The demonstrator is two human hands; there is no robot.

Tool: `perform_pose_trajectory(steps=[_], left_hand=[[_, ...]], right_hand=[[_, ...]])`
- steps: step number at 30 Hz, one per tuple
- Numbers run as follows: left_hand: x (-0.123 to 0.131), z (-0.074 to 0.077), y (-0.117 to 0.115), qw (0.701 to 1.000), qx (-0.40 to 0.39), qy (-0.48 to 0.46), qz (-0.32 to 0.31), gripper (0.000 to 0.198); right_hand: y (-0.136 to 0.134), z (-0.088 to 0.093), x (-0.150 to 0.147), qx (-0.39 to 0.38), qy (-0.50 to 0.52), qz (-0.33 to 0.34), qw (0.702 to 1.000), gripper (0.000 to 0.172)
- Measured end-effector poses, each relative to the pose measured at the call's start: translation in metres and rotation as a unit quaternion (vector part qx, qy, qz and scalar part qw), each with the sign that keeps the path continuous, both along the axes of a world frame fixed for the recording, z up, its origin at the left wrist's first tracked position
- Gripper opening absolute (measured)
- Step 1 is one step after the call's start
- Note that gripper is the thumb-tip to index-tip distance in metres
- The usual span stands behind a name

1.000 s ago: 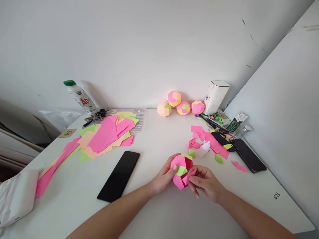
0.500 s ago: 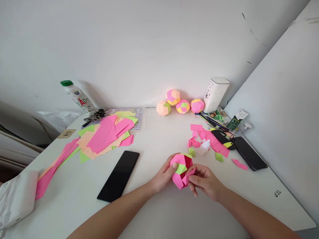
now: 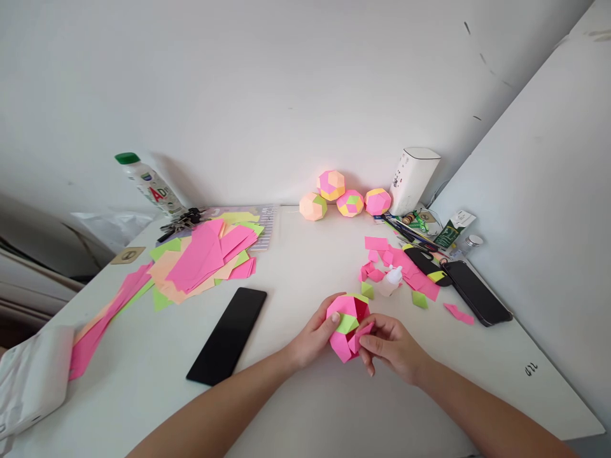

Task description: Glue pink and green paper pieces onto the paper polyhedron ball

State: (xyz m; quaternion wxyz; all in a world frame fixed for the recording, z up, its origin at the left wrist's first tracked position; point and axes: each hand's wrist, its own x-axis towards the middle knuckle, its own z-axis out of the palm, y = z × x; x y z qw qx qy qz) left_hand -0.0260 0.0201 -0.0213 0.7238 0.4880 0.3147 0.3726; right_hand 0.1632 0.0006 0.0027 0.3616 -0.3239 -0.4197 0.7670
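Note:
A pink and green folded-paper ball [image 3: 342, 346] with an opening in its side is held above the table, low in the middle of the view. My left hand [image 3: 319, 331] grips it from the left, thumb lying on a green facet. At the ball's right side, my right hand [image 3: 394, 346] pinches a pink paper flap [image 3: 363, 333] between thumb and fingers. Whether that flap is joined to the ball I cannot tell. Beyond the hands lie a small white glue bottle [image 3: 393, 278], folded pink pieces [image 3: 371, 273] and green pieces [image 3: 419, 300].
Several finished paper balls [image 3: 331, 185] rest against the wall beside a white box [image 3: 414, 181]. On the left are a pile of coloured paper [image 3: 205, 261], a black phone [image 3: 228, 336] and a white bottle [image 3: 149, 186]. A cutter [image 3: 426, 264] and black case [image 3: 478, 292] lie right.
My right thumb and fingers have shifted very slightly left at the pink flap. The ball and my left hand stay nearly where they were.

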Motion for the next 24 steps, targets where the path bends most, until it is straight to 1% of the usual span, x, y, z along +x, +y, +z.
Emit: perform_pose_trajectory(steps=[3,9,13,17,21,24], left_hand=[[0.001,0.001,-0.001,1.000,-0.001,0.022,0.002,0.065],[0.001,0.003,-0.001,1.000,0.003,0.025,0.009,0.062],[0.001,0.004,-0.002,1.000,0.000,0.023,0.006,0.059],[0.001,0.005,-0.003,1.000,-0.010,0.015,0.007,0.058],[0.002,0.005,-0.003,1.000,-0.006,0.022,0.016,0.057],[0.003,0.005,-0.004,0.999,0.017,0.032,0.018,0.058]], right_hand=[[-0.001,0.000,0.000,0.010,-0.019,-0.006,1.000,0.015],[-0.003,0.005,-0.002,0.047,-0.094,-0.027,0.994,0.016],[-0.003,0.008,-0.003,0.047,-0.093,-0.045,0.994,0.021],[-0.003,0.009,-0.004,0.046,-0.080,-0.059,0.994,0.021],[-0.006,0.011,-0.005,0.064,-0.112,-0.083,0.988,0.020],[-0.009,0.010,-0.005,0.082,-0.135,-0.096,0.983,0.019]])
